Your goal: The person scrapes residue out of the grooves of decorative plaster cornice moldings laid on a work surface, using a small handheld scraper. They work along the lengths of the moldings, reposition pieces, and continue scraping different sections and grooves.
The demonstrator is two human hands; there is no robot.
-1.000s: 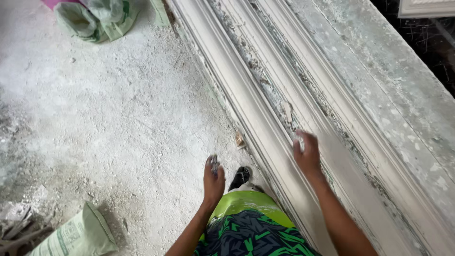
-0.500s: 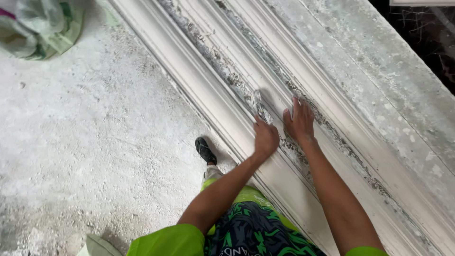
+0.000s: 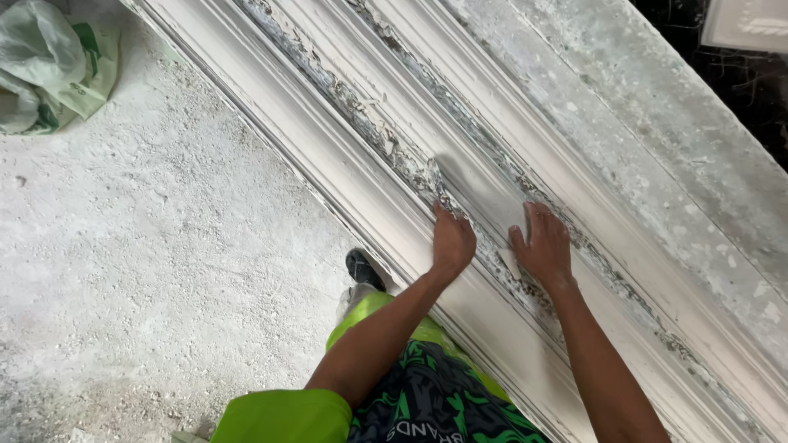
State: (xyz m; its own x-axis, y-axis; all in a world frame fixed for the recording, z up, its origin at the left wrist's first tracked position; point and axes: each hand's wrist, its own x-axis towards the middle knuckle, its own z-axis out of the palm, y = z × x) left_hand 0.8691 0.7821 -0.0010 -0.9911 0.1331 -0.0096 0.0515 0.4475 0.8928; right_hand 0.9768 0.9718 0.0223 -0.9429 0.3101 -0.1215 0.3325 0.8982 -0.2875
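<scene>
A long white plaster cornice moulding (image 3: 361,172) runs diagonally from the upper left to the lower right. My left hand (image 3: 453,242) rests on it with its fingertips at a rough, crumbly grey strip (image 3: 386,139) along one groove. My right hand (image 3: 542,248) lies flat, fingers spread, on the smooth band just right of that strip. Both hands press on the moulding and nothing shows in either. My arms reach up from the bottom edge, in a bright green sleeve.
A dusty white floor (image 3: 164,246) lies left of the moulding, and my dark shoe (image 3: 361,267) stands against its lower edge. A pale green sack (image 3: 49,66) sits at the top left. At the top right a white framed piece (image 3: 747,25) lies on dark ground.
My left hand has swung from beside my leg up onto the moulding. My hands now sit side by side, slightly farther along it. The view has shifted right, toward the moulding.
</scene>
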